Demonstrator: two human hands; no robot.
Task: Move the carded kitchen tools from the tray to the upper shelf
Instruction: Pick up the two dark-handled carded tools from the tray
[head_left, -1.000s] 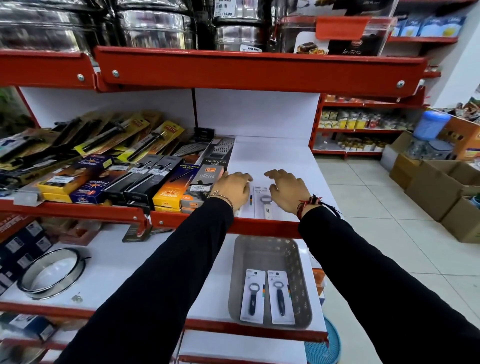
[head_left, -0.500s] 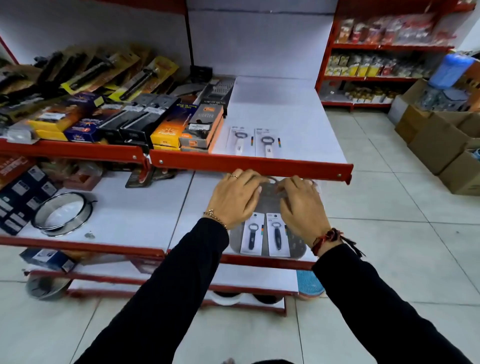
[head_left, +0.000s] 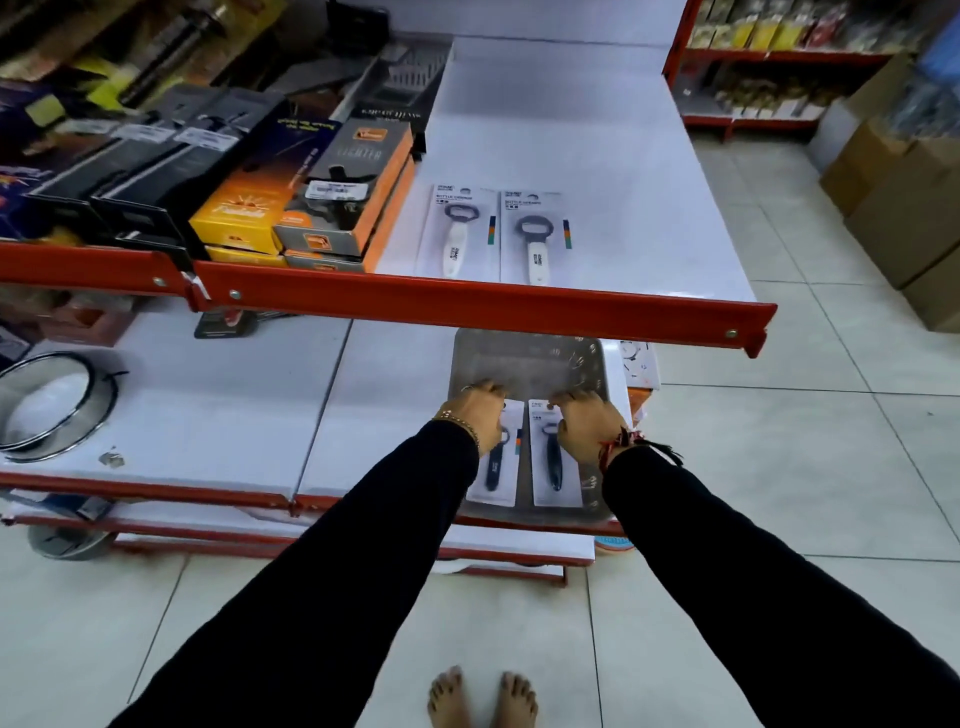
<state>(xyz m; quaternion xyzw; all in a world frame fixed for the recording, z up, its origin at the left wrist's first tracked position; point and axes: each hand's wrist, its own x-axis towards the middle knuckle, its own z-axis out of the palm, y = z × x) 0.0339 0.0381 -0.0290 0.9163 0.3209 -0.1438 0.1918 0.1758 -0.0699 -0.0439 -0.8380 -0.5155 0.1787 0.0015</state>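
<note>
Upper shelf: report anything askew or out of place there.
Little stands out. The two white-handled bottle opener cards lie flat, side by side and near parallel behind the upper shelf's red lip. The orange lighter boxes beside them sit slightly angled.

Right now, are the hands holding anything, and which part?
Left hand and right hand each rest on the top end of a dark-handled carded opener in the tray. Whether either is actually gripped cannot be told.

Your way from the tray (head_left: 524, 358) at lower centre up to the upper shelf (head_left: 597, 156) is barred by its red front rail (head_left: 467, 306) directly overhead, while stacked boxes (head_left: 322, 208) crowd the left and two carded openers (head_left: 493, 234) fill the front centre, leaving bare white shelf behind and right.
</note>
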